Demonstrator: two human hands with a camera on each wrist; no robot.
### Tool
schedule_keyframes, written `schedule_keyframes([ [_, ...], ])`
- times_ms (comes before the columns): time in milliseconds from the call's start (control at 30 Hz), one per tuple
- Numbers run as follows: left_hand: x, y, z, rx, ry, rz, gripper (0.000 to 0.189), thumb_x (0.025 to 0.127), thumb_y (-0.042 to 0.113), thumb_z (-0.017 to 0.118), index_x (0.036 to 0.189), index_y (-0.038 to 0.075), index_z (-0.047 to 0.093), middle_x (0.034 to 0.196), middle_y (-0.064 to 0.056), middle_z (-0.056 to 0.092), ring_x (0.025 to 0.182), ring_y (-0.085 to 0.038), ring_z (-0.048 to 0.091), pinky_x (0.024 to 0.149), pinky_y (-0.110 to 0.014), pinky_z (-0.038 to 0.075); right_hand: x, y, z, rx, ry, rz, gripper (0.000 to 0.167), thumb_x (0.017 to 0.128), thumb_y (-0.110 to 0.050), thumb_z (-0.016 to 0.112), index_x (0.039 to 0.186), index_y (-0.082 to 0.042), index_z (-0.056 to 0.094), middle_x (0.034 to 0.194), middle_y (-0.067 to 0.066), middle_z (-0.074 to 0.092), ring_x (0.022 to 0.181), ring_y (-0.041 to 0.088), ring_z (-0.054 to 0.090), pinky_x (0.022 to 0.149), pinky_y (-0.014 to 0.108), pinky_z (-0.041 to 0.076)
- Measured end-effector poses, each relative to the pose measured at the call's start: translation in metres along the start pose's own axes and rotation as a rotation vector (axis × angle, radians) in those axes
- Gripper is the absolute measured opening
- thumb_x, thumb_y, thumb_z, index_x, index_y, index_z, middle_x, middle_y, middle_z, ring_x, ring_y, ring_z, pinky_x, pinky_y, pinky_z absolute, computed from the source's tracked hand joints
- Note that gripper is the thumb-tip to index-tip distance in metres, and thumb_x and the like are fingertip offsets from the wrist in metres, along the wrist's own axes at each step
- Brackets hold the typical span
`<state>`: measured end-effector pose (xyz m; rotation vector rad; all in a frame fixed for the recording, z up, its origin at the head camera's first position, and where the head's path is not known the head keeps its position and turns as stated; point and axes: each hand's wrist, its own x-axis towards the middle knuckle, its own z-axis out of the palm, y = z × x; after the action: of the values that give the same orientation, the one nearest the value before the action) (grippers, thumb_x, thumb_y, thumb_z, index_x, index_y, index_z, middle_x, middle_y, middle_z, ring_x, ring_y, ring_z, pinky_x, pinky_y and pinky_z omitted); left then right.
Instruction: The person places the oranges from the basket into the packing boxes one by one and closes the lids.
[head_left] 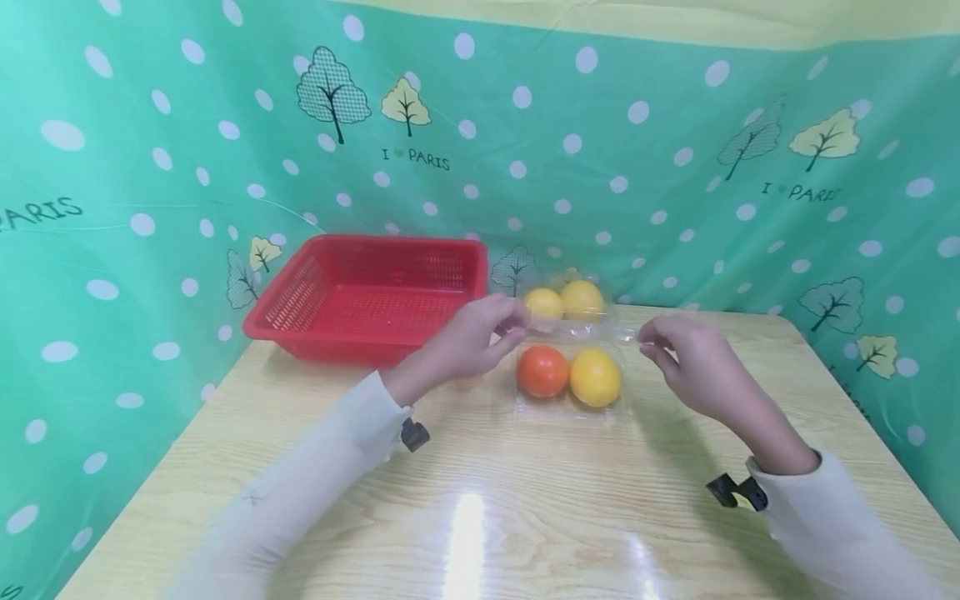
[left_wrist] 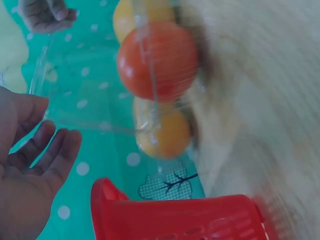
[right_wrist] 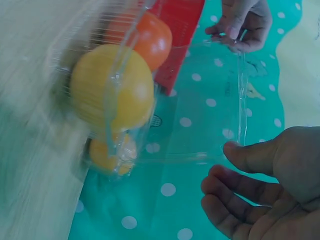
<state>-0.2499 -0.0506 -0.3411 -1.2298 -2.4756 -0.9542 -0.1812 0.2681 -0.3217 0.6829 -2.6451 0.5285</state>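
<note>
A clear plastic box [head_left: 570, 413] sits on the table with a red-orange round fruit [head_left: 542, 372] and a yellow round fruit [head_left: 596, 377] in it. Its see-through lid [right_wrist: 242, 100] stands raised between my hands. My left hand [head_left: 483, 335] pinches one corner of the lid with thumb and fingertips. At the opposite corner my right hand [head_left: 693, 363] pinches the lid edge, thumb on one side. Behind, two more yellow-orange fruits [head_left: 582, 301] show through clear plastic; whether they have a separate box I cannot tell.
A red slotted basket [head_left: 367, 350] stands at the back left, close to my left hand. The wood-grain table [head_left: 525, 500] ends at a green dotted cloth [head_left: 660, 167] hanging behind and at the sides.
</note>
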Motion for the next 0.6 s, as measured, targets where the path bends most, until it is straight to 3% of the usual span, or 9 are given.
schedule_keyframes([
  [267, -0.022, 0.001, 0.01, 0.055, -0.046, 0.037, 0.013, 0.095, 0.01, 0.072, 0.107, 0.006, 0.069, 0.103, -0.002, 0.067, 0.097, -0.015, 0.064, 0.083, -0.026, 0.057, -0.013, -0.005, 0.0, -0.049, -0.083, -0.117, 0.019, 0.085, 0.008, 0.076, 0.097, -0.006, 0.073, 0.092, 0.004, 0.071, 0.084, 0.023, 0.067, 0.071, 0.042, 0.058],
  [600, -0.041, 0.001, 0.025, 0.118, -0.103, 0.176, 0.009, 0.089, 0.009, 0.077, 0.094, 0.011, 0.07, 0.094, 0.001, 0.067, 0.093, -0.016, 0.064, 0.087, -0.031, 0.053, -0.03, 0.001, 0.007, -0.108, -0.124, -0.285, 0.024, 0.077, 0.006, 0.083, 0.092, -0.011, 0.075, 0.089, -0.002, 0.068, 0.082, 0.018, 0.066, 0.07, 0.034, 0.059],
])
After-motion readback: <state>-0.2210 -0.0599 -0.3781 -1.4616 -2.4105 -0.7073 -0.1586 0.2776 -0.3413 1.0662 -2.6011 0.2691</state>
